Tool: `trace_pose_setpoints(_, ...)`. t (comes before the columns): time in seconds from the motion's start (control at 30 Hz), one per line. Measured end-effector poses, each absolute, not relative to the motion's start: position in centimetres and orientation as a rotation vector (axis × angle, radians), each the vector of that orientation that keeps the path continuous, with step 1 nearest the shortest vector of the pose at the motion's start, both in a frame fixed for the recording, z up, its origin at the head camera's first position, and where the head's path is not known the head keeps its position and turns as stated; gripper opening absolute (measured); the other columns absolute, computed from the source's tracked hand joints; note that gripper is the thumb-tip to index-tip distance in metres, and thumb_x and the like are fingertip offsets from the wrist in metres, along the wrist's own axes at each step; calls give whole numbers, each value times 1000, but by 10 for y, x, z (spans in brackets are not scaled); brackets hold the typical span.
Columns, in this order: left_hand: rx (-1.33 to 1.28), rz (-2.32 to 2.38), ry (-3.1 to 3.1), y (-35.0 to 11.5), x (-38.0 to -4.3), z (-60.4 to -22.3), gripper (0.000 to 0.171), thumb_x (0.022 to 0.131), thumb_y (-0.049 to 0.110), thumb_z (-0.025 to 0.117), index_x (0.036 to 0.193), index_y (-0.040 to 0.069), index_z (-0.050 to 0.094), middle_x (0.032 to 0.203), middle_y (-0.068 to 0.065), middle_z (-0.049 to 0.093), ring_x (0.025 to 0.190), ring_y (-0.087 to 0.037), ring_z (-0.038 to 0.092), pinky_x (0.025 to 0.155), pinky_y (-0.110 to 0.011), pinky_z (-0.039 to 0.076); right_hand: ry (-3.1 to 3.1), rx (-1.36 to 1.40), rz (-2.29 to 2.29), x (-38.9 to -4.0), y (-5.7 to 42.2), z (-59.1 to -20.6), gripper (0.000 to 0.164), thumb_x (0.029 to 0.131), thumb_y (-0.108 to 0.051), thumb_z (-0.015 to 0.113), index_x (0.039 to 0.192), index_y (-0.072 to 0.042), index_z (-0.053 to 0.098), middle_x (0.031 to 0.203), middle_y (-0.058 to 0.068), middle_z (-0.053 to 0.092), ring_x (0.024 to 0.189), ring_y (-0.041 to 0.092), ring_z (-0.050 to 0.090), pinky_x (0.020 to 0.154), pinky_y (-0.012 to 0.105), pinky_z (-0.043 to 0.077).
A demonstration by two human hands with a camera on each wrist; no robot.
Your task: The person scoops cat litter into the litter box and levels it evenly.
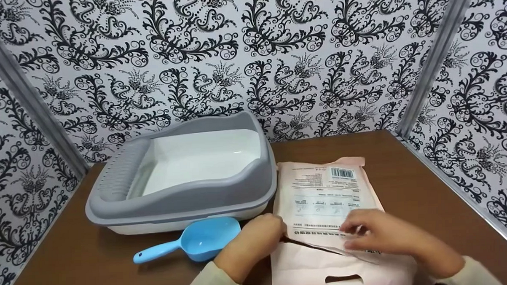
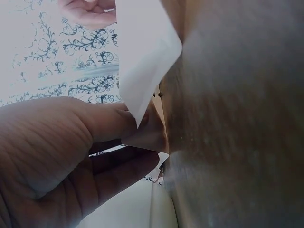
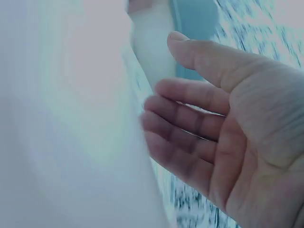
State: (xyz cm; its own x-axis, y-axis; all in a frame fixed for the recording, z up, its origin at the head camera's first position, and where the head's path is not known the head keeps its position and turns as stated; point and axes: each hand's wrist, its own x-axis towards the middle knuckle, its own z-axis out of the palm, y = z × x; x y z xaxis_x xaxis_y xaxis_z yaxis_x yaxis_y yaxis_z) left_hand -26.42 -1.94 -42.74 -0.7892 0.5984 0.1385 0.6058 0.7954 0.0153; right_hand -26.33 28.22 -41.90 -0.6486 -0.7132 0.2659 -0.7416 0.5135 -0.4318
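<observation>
A pale pink printed bag [image 1: 323, 195] with a barcode and a handle cutout lies flat on the table. Across it runs a dark slit where the bag is torn or cut. My left hand [image 1: 263, 233] pinches the bag's left edge at the end of this slit; in the left wrist view, thumb and fingers meet on the bag's edge [image 2: 145, 61]. Over the right end of the slit hovers my right hand [image 1: 383, 233]. Its fingers [image 3: 190, 114] are loosely bent beside the bag and hold nothing in the right wrist view.
A grey and white litter box [image 1: 221, 190] stands at the back left, close to the bag. In front of it lies a blue scoop [image 1: 206, 239], its handle pointing left, beside my left forearm. Patterned walls [image 1: 276, 74] enclose the brown table [image 1: 114, 257].
</observation>
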Motion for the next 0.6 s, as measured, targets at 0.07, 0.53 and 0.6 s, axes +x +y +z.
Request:
trace_pose_setpoints(0.07, -963, -90, -2854, -20, -264, -427, 13, 85, 10, 66, 76, 17, 73, 73, 2, 66, 69, -12, 62, 64, -25, 50, -2656, 1296, 694, -259, 271, -422, 24, 79, -33, 76, 98, -20, 70, 91, -12, 62, 79, 4, 57, 70, 22, 48)
trace_pose_setpoints(0.53, -984, -58, -2834, -19, -266, -430, 13, 84, 13, 67, 74, 19, 72, 73, 3, 66, 69, -13, 63, 63, -26, 50, -2687, 1285, 474, -255, 262, -431, 10, 79, -22, 75, 84, -24, 66, 81, -19, 52, 72, -4, 45, 64, 19, 42)
trace_pose_setpoints(0.6, -987, -39, -2820, -18, -267, -431, 13, 84, 13, 67, 74, 19, 72, 73, 3, 66, 70, -14, 63, 64, -26, 51, -2702, 1286, 477, -255, 262, -430, 9, 80, -20, 73, 82, -26, 66, 79, -20, 53, 71, -4, 46, 64, 20, 43)
